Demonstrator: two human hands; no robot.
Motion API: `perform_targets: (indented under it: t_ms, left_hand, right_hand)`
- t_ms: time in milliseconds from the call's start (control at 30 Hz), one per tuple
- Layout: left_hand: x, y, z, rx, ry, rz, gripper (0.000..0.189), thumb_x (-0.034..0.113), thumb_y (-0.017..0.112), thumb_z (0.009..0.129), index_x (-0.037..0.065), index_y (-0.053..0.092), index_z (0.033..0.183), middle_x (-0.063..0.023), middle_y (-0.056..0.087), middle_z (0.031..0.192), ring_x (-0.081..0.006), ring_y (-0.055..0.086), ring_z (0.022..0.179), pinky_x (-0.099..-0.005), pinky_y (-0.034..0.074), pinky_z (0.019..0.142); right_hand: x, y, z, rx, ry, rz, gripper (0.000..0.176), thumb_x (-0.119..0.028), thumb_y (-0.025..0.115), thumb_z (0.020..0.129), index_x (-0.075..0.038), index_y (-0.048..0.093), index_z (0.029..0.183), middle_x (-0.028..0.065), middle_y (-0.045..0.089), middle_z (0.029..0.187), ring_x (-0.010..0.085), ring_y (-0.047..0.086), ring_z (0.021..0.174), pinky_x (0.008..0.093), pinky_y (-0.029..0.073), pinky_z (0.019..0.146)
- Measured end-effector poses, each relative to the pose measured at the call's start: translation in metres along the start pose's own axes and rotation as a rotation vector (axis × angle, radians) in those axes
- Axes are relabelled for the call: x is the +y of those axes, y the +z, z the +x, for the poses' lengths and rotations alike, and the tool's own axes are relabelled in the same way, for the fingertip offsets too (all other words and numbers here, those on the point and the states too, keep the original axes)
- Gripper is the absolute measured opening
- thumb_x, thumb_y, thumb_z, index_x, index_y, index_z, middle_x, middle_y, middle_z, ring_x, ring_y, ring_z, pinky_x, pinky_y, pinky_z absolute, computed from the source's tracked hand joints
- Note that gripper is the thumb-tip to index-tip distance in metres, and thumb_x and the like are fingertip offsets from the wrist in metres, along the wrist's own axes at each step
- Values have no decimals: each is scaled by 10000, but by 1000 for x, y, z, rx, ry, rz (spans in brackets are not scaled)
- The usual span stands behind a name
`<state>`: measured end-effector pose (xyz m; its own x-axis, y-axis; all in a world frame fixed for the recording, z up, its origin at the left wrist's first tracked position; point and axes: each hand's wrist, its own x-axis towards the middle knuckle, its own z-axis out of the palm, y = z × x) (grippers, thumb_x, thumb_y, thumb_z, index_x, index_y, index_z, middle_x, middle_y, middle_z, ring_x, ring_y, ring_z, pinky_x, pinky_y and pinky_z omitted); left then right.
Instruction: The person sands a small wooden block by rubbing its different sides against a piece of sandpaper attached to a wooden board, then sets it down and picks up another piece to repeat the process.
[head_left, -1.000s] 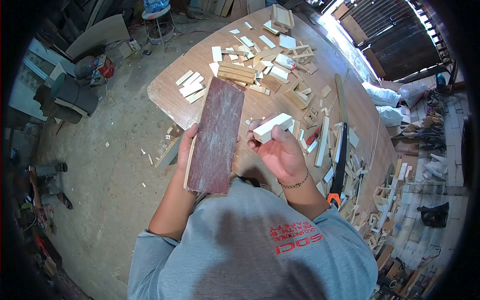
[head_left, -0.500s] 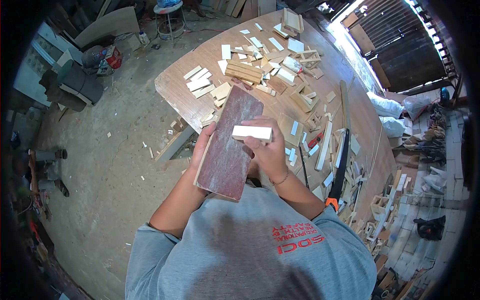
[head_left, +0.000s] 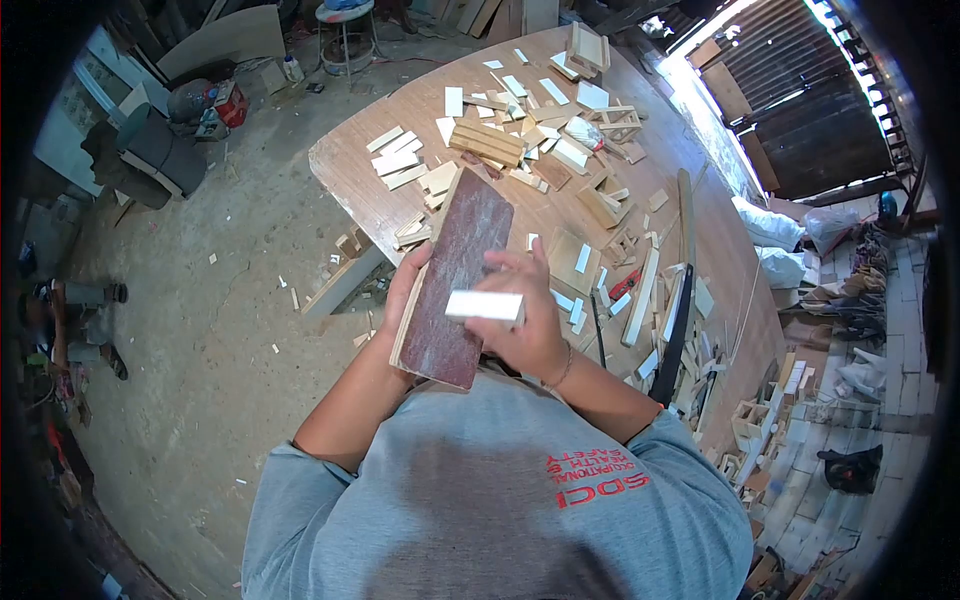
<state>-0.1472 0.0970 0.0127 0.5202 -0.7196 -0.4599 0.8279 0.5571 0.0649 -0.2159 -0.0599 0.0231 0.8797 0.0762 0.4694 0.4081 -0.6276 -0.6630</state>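
My left hand (head_left: 404, 290) grips the left edge of a long sanding board (head_left: 455, 280), whose dark red, dusty face is turned up and tilted. Over the board's lower half, my right hand (head_left: 522, 315) holds a small pale wooden block (head_left: 485, 306) between thumb and fingers, with some fingers raised. The block lies across the red face; whether it touches the surface is hard to tell. Beyond the board, a grooved wooden block (head_left: 487, 143) rests among small wood pieces on the table.
The wooden table (head_left: 350, 160) carries scattered offcuts, small box frames (head_left: 589, 50), a red tool (head_left: 626, 283) and a black handsaw (head_left: 676, 335). White sacks (head_left: 768, 225) stand to the right. A stool (head_left: 346, 35) is at the back, and a person (head_left: 80, 320) is at the far left.
My right hand and the pale block have moved down and left over the board. Its upper fingers have spread. The board has shifted slightly left.
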Motion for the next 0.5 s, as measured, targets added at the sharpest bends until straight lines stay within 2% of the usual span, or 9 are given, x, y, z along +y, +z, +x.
perform_targets:
  t_ms: [33, 67, 100, 133, 167, 267, 367, 433, 500]
  left_hand:
    - [2, -9, 5, -5, -2, 2, 604, 503, 390, 968, 24, 568, 1292, -193, 684, 1106, -303, 703, 924, -443, 592, 792]
    - [7, -28, 13, -230, -95, 41, 598, 493, 391, 971, 28, 556, 1308, -190, 669, 1146, -304, 690, 972, -447, 578, 836]
    - [9, -32, 16, -456, -187, 78, 592, 484, 392, 973, 31, 545, 1324, -188, 655, 1186, -305, 676, 1020, -451, 564, 879]
    - [10, -35, 19, -476, -209, 66, 590, 486, 388, 973, 34, 541, 1321, -181, 649, 1187, -300, 673, 1016, -447, 562, 876]
    - [8, -37, 22, -479, -209, 71, 590, 486, 388, 973, 34, 541, 1321, -181, 649, 1187, -300, 673, 1016, -447, 562, 876]
    - [0, -3, 9, -118, -67, 2, 606, 442, 406, 966, 10, 476, 1386, -213, 622, 1249, -342, 669, 1057, -489, 575, 883]
    - [6, -34, 28, -376, -139, -68, 606, 436, 408, 968, 18, 463, 1404, -207, 610, 1275, -343, 652, 1100, -480, 558, 928]
    - [7, -28, 29, -291, -99, 5, 615, 445, 410, 968, 23, 454, 1413, -208, 610, 1279, -345, 646, 1116, -474, 551, 945]
    - [3, -16, 25, -71, -6, 197, 596, 497, 392, 962, 57, 541, 1336, -142, 677, 1126, -268, 693, 920, -416, 585, 768]
  right_hand:
    - [11, -2, 3, 45, 2, -87, 267, -186, 788, 804, -114, 603, 983, 37, 674, 951, 282, 606, 1130, 539, 154, 1181]
    - [23, 0, 3, 47, 3, -90, 267, -186, 788, 804, -114, 603, 983, 37, 674, 951, 282, 606, 1130, 539, 154, 1181]
    - [31, 1, 8, 128, 153, -7, 261, -192, 793, 791, -115, 610, 961, 38, 674, 939, 272, 619, 1097, 552, 165, 1177]
    - [35, 1, 11, 210, 298, 79, 256, -197, 797, 778, -116, 616, 940, 38, 675, 926, 263, 632, 1065, 565, 176, 1173]
    - [34, -1, 8, 214, 294, 79, 256, -197, 797, 778, -116, 616, 940, 38, 675, 926, 263, 632, 1065, 565, 176, 1173]
    - [-1, -17, 16, -119, 61, -71, 307, -212, 826, 726, -97, 621, 924, 55, 667, 900, 269, 646, 994, 540, 284, 1146]
    - [8, -32, 26, -264, 216, -97, 334, -232, 835, 713, -93, 623, 930, 62, 674, 919, 288, 644, 986, 520, 313, 1137]
    - [12, -31, 24, -226, 186, -109, 368, -254, 843, 704, -92, 640, 965, 78, 685, 981, 280, 641, 1023, 531, 309, 1139]
    - [11, -30, 22, -179, 267, 132, 461, -246, 840, 710, -72, 664, 1099, 110, 680, 1064, 265, 604, 1154, 529, 324, 1136]
